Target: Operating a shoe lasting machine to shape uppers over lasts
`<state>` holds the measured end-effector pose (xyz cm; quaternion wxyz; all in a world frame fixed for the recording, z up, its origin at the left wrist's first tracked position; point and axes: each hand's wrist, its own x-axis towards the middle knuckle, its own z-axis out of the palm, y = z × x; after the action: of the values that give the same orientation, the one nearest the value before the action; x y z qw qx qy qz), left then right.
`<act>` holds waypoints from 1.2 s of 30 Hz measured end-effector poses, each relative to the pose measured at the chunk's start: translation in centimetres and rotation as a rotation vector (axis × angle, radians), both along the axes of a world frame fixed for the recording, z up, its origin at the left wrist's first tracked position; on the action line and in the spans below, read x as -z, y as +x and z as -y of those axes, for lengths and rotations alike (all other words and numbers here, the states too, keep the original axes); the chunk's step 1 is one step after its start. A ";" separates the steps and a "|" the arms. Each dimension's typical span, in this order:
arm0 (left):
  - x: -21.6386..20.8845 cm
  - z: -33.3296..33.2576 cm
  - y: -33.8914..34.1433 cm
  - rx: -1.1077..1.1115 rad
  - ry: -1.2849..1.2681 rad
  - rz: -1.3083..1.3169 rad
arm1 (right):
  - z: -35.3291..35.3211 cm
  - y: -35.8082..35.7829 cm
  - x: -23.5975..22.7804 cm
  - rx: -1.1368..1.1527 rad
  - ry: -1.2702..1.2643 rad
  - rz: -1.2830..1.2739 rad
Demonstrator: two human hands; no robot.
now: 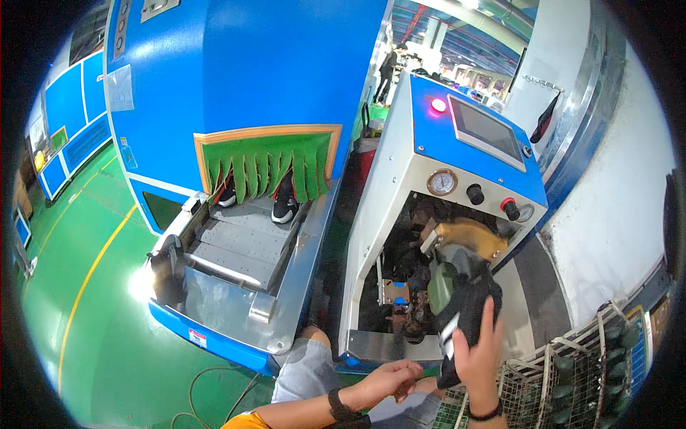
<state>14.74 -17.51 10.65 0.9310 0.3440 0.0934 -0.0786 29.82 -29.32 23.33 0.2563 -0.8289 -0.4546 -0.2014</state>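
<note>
My right hand (480, 354), with a dark band at its wrist, grips a black shoe upper (468, 314) with a white patch on its side. The upper is up against the opening of the machine (377, 300) in front of me. Beside it, inside that opening, is a rounded green shoe last (441, 288), partly covered by the upper. My left hand (393, 379) is in front of the machine's lower edge, just left of the upper, with its fingers curled in. Whatever those fingers might hold is hidden.
A gauge (442, 182), knobs and a dark screen (487, 130) top the machine. At left, a conveyor (243, 239) carries black shoes (284, 204) at a green strip curtain (268, 168). Another dark shoe (168, 272) stands on its corner. A wire rack (532, 386) holds dark green pieces.
</note>
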 end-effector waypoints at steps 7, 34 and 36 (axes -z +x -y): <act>-3.4 0.4 -1.6 0.065 -0.372 0.155 | 10.2 -7.1 0.1 0.084 -0.262 -0.456; 7.1 5.4 -4.9 0.261 1.016 0.436 | 28.7 -17.0 -2.4 0.863 0.273 -0.607; 6.6 5.8 -4.5 0.383 1.268 0.627 | 32.9 -22.7 -2.3 1.209 0.254 -0.379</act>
<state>10.26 -23.33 4.07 0.5059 0.8334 -0.2117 -0.0688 7.14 -62.23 25.64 0.2698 -0.9231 0.1731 -0.2126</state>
